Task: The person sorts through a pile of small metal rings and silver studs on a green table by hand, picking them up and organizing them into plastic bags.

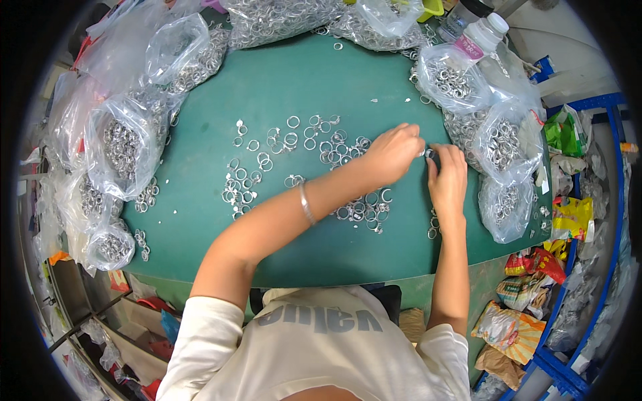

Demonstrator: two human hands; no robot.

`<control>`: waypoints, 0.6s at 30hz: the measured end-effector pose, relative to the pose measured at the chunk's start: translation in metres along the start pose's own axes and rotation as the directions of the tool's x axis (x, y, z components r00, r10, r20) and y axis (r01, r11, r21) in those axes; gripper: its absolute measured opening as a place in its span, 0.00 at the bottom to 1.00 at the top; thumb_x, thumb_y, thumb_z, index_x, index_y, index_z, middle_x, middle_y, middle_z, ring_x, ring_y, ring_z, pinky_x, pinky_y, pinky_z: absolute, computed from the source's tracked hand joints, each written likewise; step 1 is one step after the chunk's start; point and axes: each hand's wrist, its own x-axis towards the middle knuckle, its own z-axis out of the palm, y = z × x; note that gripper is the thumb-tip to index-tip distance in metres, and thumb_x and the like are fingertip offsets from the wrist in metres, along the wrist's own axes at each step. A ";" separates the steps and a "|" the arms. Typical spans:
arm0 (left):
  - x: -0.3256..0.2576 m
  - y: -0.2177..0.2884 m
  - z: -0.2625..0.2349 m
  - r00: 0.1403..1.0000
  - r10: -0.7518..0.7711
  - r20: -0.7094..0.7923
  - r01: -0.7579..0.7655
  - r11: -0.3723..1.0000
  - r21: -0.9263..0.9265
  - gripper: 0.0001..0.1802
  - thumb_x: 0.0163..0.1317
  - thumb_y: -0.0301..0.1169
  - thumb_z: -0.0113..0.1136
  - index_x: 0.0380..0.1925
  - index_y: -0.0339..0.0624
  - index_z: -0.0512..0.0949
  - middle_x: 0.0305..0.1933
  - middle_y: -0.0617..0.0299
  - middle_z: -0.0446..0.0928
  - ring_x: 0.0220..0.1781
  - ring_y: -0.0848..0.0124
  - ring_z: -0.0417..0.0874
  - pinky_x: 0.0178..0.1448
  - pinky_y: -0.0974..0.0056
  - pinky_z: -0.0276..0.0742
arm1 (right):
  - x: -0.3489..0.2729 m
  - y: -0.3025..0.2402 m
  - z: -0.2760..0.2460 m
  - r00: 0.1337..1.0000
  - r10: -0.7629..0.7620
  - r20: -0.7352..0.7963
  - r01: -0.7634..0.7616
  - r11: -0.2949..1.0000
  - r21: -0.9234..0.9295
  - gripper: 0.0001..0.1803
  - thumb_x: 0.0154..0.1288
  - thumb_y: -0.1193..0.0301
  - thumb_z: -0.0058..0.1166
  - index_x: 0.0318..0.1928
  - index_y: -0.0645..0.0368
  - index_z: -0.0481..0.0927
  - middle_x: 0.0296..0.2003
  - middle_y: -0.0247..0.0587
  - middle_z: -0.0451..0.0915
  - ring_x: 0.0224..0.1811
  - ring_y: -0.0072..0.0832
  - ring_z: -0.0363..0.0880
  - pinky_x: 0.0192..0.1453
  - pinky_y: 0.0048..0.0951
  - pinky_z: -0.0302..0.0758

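Observation:
My left hand (396, 155) reaches across the table from the left, its fingers closed in a pinch; whatever they hold is hidden. Close beside it, my right hand (448, 175) has its fingers curled around a small silvery piece, seemingly a ring (429, 154), between thumb and fingertips. Under and beside my left forearm lie loose silver rings in clusters: one pile (341, 150) by the wrist, another (364, 211) nearer me, and a third (239, 187) to the left. A few more rings (433, 226) lie beside my right wrist.
Clear plastic bags of rings line the green table (301, 80): several at left (122, 148), a large one at the back (277, 23), more at right (500, 144). A white-capped bottle (483, 35) stands back right. Blue shelving (612, 200) with packets is beyond the right edge.

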 end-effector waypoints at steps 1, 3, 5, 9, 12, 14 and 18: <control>0.004 -0.004 0.000 1.000 0.002 0.000 -0.002 1.000 -0.008 0.08 0.59 0.27 0.57 0.37 0.34 0.77 0.37 0.50 0.74 0.44 0.51 0.75 0.46 0.53 0.73 | 0.001 -0.002 0.000 1.000 0.012 0.001 -0.012 1.000 -0.013 0.12 0.56 0.79 0.56 0.43 0.64 0.77 0.40 0.47 0.75 0.45 0.45 0.72 0.51 0.41 0.69; 0.009 -0.011 -0.001 1.000 0.002 -0.004 -0.002 1.000 -0.021 0.10 0.59 0.28 0.58 0.39 0.34 0.77 0.39 0.50 0.74 0.46 0.51 0.76 0.47 0.54 0.74 | 0.003 -0.005 -0.003 0.999 0.032 0.004 -0.032 0.999 -0.037 0.13 0.56 0.79 0.56 0.43 0.65 0.77 0.41 0.47 0.75 0.47 0.44 0.72 0.51 0.40 0.69; -0.008 -0.004 -0.021 0.996 -0.060 -0.069 0.058 0.998 -0.027 0.11 0.58 0.29 0.59 0.39 0.36 0.78 0.41 0.51 0.74 0.48 0.52 0.76 0.48 0.53 0.73 | -0.005 -0.006 -0.006 0.999 0.051 -0.008 -0.049 0.988 0.148 0.11 0.55 0.77 0.58 0.41 0.64 0.78 0.38 0.47 0.76 0.44 0.44 0.73 0.51 0.39 0.69; -0.046 -0.009 -0.044 0.992 -0.123 -0.034 0.127 0.979 0.157 0.09 0.57 0.29 0.60 0.37 0.37 0.78 0.39 0.52 0.73 0.42 0.52 0.75 0.46 0.52 0.72 | -0.011 -0.040 0.006 0.999 -0.044 0.003 0.041 0.961 0.274 0.10 0.52 0.74 0.63 0.35 0.61 0.79 0.34 0.44 0.76 0.40 0.41 0.74 0.46 0.38 0.69; -0.053 -0.008 -0.047 0.992 -0.126 0.001 0.123 0.973 0.197 0.09 0.56 0.28 0.60 0.36 0.37 0.78 0.37 0.53 0.72 0.40 0.53 0.74 0.45 0.53 0.71 | -0.006 -0.052 0.018 0.995 -0.083 0.057 0.073 0.984 0.160 0.09 0.52 0.73 0.64 0.33 0.60 0.79 0.33 0.41 0.77 0.38 0.39 0.74 0.44 0.37 0.67; -0.058 -0.009 -0.050 0.989 -0.146 -0.015 0.146 0.972 0.182 0.08 0.56 0.27 0.61 0.36 0.36 0.78 0.36 0.53 0.72 0.40 0.54 0.74 0.45 0.54 0.71 | -0.006 -0.052 0.018 0.991 -0.095 0.093 0.078 0.983 0.167 0.08 0.52 0.72 0.64 0.32 0.60 0.79 0.33 0.40 0.77 0.38 0.38 0.73 0.44 0.38 0.66; -0.061 -0.011 -0.055 0.987 -0.151 -0.046 0.156 0.977 0.146 0.08 0.55 0.25 0.61 0.35 0.36 0.78 0.36 0.54 0.72 0.40 0.54 0.74 0.45 0.55 0.71 | 0.004 -0.025 -0.002 0.998 0.033 -0.057 -0.024 0.988 0.155 0.09 0.52 0.72 0.63 0.32 0.61 0.79 0.32 0.40 0.77 0.38 0.38 0.73 0.44 0.38 0.66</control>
